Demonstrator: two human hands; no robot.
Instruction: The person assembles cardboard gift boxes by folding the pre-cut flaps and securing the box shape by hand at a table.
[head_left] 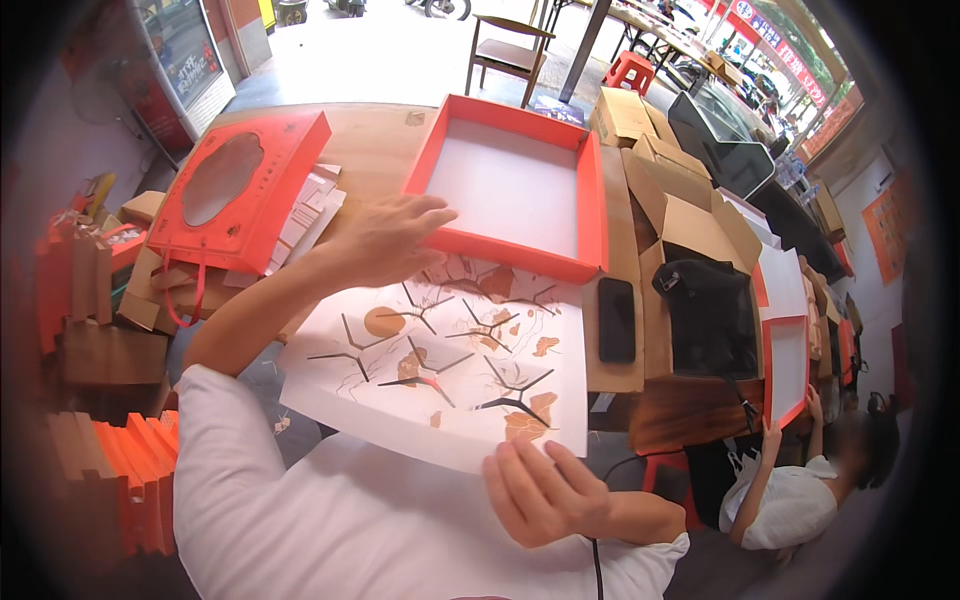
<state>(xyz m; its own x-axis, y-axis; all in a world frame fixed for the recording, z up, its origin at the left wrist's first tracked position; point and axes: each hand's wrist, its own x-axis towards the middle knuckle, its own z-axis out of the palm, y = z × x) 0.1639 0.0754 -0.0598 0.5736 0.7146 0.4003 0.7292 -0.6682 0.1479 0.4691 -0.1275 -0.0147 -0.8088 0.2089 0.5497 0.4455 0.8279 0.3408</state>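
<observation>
The left hand is resting flat, fingers spread and unclenched, on the near left corner of a shallow red cardboard box tray with a white floor, fingertips lying over its red rim. The right hand is holding the near edge of a large white card insert cut with star-shaped slits; its fingers are lying loosely curled over the top, and the thumb is probably pinching from underneath, though that side is hidden. The insert is lying tilted between the person and the tray, its far edge tucked against or under the tray's near wall.

The insert is thin and supported mostly at two ends, so it could sag or crease if the right hand lifts unevenly. Because the left hand is only pressing, not gripping, the tray could slide across the wooden tabletop toward the black phone just beside it. The slit flaps could also snag on the tray's rim and tear. A red windowed paper gift bag is lying well to the left.
</observation>
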